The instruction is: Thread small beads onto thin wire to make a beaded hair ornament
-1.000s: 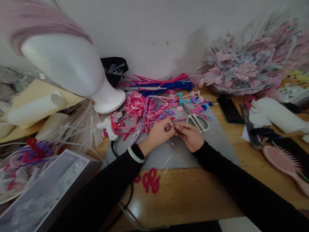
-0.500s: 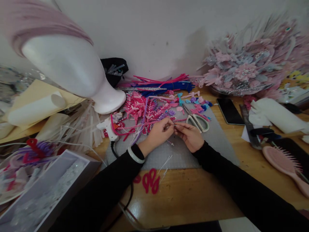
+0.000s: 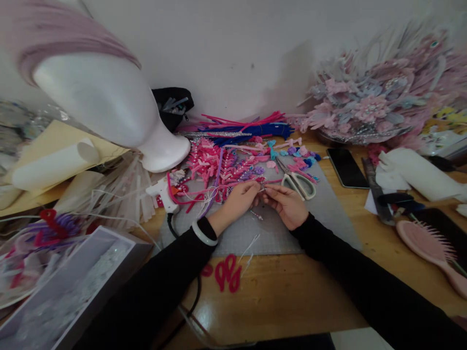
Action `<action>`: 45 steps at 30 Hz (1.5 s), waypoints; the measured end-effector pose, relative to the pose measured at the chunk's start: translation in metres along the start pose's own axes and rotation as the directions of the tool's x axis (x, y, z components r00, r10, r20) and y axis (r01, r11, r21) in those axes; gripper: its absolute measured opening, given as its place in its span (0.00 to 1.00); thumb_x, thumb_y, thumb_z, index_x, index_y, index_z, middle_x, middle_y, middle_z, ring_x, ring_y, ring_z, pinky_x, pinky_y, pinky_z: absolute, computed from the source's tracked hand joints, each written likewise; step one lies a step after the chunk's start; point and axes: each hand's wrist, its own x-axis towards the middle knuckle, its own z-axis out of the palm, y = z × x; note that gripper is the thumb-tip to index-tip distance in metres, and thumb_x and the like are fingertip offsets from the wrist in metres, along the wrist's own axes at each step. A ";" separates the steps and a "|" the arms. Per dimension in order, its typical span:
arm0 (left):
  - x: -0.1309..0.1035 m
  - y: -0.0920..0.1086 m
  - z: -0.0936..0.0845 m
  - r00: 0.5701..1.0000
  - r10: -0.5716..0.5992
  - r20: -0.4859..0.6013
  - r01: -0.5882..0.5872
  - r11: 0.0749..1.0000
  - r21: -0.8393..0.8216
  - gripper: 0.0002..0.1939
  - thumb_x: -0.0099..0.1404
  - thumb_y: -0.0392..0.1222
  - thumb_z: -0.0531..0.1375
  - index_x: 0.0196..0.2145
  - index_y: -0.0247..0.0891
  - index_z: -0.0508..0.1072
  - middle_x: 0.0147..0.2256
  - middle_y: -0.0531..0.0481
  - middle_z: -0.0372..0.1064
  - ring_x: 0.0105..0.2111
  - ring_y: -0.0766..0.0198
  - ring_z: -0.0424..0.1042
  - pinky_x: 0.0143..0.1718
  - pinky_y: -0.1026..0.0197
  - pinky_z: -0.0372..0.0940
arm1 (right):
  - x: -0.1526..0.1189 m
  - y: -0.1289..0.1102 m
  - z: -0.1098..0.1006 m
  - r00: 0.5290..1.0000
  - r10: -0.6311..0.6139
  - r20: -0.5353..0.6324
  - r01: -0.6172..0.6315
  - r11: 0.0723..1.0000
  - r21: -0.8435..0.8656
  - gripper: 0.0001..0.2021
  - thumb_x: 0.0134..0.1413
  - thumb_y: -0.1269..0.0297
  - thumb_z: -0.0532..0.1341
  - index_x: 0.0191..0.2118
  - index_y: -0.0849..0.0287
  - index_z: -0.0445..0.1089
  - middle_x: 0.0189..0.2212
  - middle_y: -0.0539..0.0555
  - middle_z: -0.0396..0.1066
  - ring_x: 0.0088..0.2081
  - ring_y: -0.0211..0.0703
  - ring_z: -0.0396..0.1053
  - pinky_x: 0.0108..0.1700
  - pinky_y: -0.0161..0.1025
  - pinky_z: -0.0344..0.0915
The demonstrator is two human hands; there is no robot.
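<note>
Over the grey cutting mat [image 3: 284,238], my left hand [image 3: 241,200] and my right hand [image 3: 286,203] meet fingertip to fingertip. Both are closed in a pinch around something small, mostly hidden by the fingers. A short beaded strand [image 3: 257,215] shows just below them. Loops of thin white wire [image 3: 208,195] lie left of my left hand. Scissors [image 3: 298,184] with pale handles rest just beyond my right hand. Behind the hands is a heap of pink beaded pipe-cleaner pieces [image 3: 206,163]. Red pipe-cleaner loops [image 3: 228,273] lie on the table near me.
A white glue gun [image 3: 164,195] with a black cord sits at left, beside a white mannequin head [image 3: 98,102]. A box of clear beads [image 3: 105,272] stands front left. To the right are a phone [image 3: 347,167], a pink hairbrush [image 3: 425,243] and a flower-covered headpiece [image 3: 368,107].
My left fingers have shifted slightly and curled differently at the pinch point, with the left wrist moving a little left. The right hand stays nearly still. Nothing else has moved.
</note>
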 end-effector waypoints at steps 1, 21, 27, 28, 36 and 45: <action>0.001 0.000 0.000 0.999 -0.035 0.020 0.036 0.998 -0.050 0.14 0.59 0.43 0.45 0.20 0.36 0.60 0.14 0.57 0.56 0.14 0.73 0.56 0.17 0.68 0.52 | 0.000 0.000 0.000 1.000 -0.012 0.004 0.012 1.000 -0.006 0.08 0.29 0.66 0.68 0.24 0.59 0.73 0.21 0.49 0.70 0.23 0.31 0.64 0.30 0.34 0.63; 0.004 -0.001 -0.004 0.993 -0.073 0.096 0.094 0.969 -0.231 0.13 0.56 0.41 0.49 0.19 0.35 0.64 0.13 0.58 0.49 0.14 0.75 0.46 0.16 0.66 0.41 | -0.001 -0.001 0.001 0.999 -0.026 -0.018 0.026 1.000 -0.009 0.08 0.29 0.67 0.67 0.23 0.59 0.73 0.20 0.48 0.70 0.22 0.30 0.63 0.29 0.34 0.61; 0.003 0.001 -0.003 0.993 -0.084 0.085 0.101 0.969 -0.228 0.12 0.56 0.43 0.51 0.20 0.34 0.64 0.14 0.59 0.50 0.14 0.76 0.45 0.17 0.67 0.41 | 0.000 0.000 0.001 0.999 -0.032 -0.007 0.033 0.999 0.008 0.09 0.28 0.67 0.68 0.24 0.60 0.73 0.19 0.48 0.70 0.22 0.29 0.64 0.28 0.32 0.61; 0.003 0.001 -0.003 0.993 -0.088 0.084 0.105 0.967 -0.230 0.12 0.56 0.44 0.51 0.20 0.34 0.64 0.14 0.59 0.50 0.14 0.76 0.45 0.17 0.67 0.41 | 0.000 0.000 0.001 0.999 -0.034 -0.007 0.034 0.999 0.011 0.09 0.27 0.66 0.68 0.24 0.60 0.73 0.19 0.48 0.70 0.21 0.29 0.64 0.27 0.32 0.61; 0.003 0.002 -0.002 0.993 -0.082 0.090 0.103 0.959 -0.265 0.10 0.54 0.42 0.53 0.20 0.33 0.64 0.15 0.59 0.52 0.14 0.77 0.46 0.17 0.67 0.42 | 0.001 0.000 -0.001 1.000 0.001 0.030 -0.002 1.000 0.022 0.08 0.29 0.67 0.67 0.23 0.60 0.73 0.19 0.48 0.69 0.22 0.29 0.63 0.26 0.31 0.61; 0.002 0.000 -0.001 0.996 -0.049 0.068 0.065 0.967 -0.248 0.09 0.53 0.41 0.53 0.20 0.33 0.64 0.16 0.59 0.55 0.16 0.76 0.49 0.20 0.68 0.45 | 0.001 0.000 -0.001 0.999 0.010 0.037 -0.011 0.999 0.030 0.08 0.29 0.67 0.67 0.24 0.61 0.73 0.19 0.49 0.69 0.21 0.29 0.62 0.26 0.31 0.60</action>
